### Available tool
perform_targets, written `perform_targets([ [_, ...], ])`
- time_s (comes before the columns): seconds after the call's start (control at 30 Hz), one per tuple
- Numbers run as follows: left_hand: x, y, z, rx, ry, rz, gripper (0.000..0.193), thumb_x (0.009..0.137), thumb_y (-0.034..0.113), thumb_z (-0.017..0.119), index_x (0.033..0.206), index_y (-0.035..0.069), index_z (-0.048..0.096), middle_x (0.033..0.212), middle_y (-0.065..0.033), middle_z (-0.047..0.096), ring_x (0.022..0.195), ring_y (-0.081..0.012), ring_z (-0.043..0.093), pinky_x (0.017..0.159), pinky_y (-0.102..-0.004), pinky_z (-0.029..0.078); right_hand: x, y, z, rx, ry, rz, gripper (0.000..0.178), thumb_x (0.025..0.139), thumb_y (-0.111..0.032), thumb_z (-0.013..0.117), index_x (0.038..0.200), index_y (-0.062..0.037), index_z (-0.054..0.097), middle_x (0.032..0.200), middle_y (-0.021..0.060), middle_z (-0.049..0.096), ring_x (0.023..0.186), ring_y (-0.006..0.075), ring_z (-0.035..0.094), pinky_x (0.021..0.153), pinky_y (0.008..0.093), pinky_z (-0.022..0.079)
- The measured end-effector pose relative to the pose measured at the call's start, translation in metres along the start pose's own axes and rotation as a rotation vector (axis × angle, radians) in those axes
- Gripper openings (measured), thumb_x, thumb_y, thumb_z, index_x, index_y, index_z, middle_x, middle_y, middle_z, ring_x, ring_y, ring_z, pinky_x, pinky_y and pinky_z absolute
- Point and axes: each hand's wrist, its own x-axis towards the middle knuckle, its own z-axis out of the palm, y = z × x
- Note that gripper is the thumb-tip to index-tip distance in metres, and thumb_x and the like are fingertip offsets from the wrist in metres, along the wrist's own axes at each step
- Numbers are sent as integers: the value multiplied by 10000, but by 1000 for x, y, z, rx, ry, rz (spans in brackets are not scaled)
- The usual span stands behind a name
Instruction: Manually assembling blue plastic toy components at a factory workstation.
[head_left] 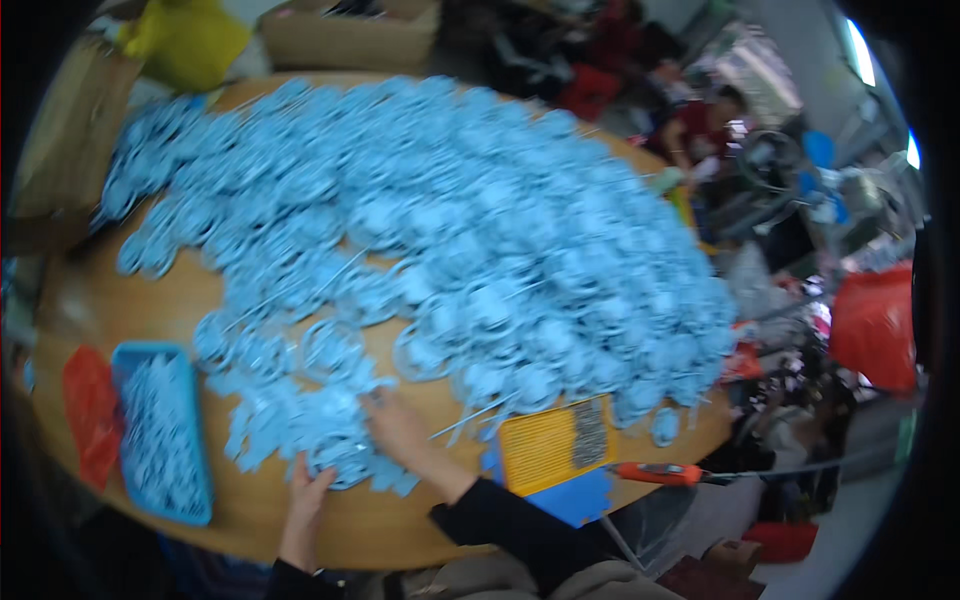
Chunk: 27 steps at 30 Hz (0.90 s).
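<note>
My left hand (306,497) is at the near side of the table, thumb and forefinger apart, beside a light blue round plastic part (342,458) with a ring-shaped rim. My right hand (398,428) reaches over a loose group of flat light blue pieces (285,415). Its fingers are bent and drawn together at the edge of those pieces; blur hides what lies between them. Just beyond the hands lies another light blue round part (331,346). A large heap of similar parts (480,230) covers much of the wooden table (75,310).
Left of my hands, a blue tray (203,470) holds small light blue pieces beside a red plastic bag (92,415). To the right sit a yellow tray (535,450) of small metal pieces and an orange-handled electric screwdriver (658,473). Another person (695,130) sits beyond the table.
</note>
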Motion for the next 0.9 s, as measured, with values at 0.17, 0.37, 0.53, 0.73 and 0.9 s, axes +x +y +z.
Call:
perform_targets([
  [0.17, 28, 38, 23, -74, -61, 29, 490, 790, -14, 585, 1242, 47, 408, 1123, -67, 545, 979, -159, 560, 845, -304, 467, 10, 12, -17, 137, 270, -163, 245, 796, -72, 566, 1038, -79, 599, 951, 139, 568, 865, 311, 588, 683, 391, 502],
  [0.37, 33, 86, 65, -46, -9, 22, 435, 846, 54, 558, 1246, 60, 386, 1106, -76, 546, 962, -185, 578, 814, -317, 496, 4, -15, -70, 771, 382, -106, 169, 821, -15, 595, 984, -38, 633, 947, 99, 612, 804, 230, 614, 675, 305, 488],
  [0.53, 61, 79, 84, -355, -294, -166, 398, 896, 146, 510, 1273, 42, 433, 1240, -119, 528, 1112, -232, 540, 953, -406, 440, -4, -25, -82, 632, 516, -421, 230, 759, 12, 631, 977, -60, 648, 1002, 91, 626, 1018, 286, 568, 850, 377, 450],
  [0.73, 69, 93, 104, -404, -333, -354, 438, 896, 222, 548, 1274, 35, 425, 1200, -95, 551, 1068, -216, 571, 904, -387, 482, -13, -5, -114, 506, 409, -387, 226, 701, 23, 668, 903, -76, 684, 1028, 74, 622, 1088, 300, 540, 912, 387, 432],
  [0.9, 64, 97, 106, -162, -347, -217, 503, 857, 175, 608, 1276, 33, 368, 1108, -99, 551, 993, -179, 590, 759, -342, 562, -18, 1, -101, 490, 420, -249, 274, 761, 23, 648, 1017, -72, 671, 1122, 122, 569, 1112, 264, 527, 869, 343, 470],
])
